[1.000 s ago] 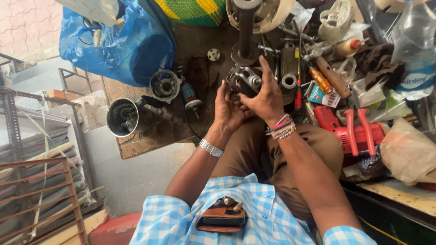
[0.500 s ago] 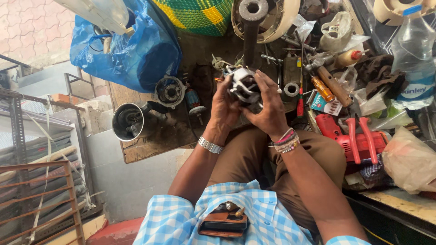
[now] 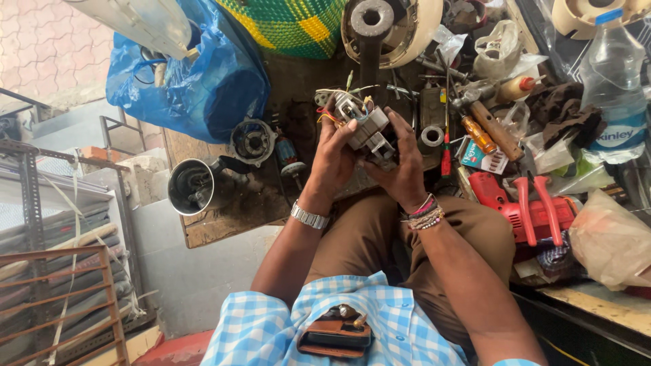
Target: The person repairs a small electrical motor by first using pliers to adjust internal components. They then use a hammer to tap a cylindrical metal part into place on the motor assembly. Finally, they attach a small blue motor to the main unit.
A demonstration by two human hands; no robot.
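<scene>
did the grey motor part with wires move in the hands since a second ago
Cannot tell: the camera shifted too; the grey wired motor part stays just below the dark upright post.

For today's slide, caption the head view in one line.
Both hands, left hand and right hand, grip a wired motor part above a cluttered workbench.

Motor part (image 3: pixel 363 129) apparently turned, wires up

Pretty sure we're in a small repair workshop: the wooden bench (image 3: pixel 224 227) is crammed with screwdrivers (image 3: pixel 478 133), a hammer (image 3: pixel 489 122), red pliers (image 3: pixel 534 203), a motor housing (image 3: pixel 252 141) and greasy rags (image 3: pixel 566 112).
</scene>
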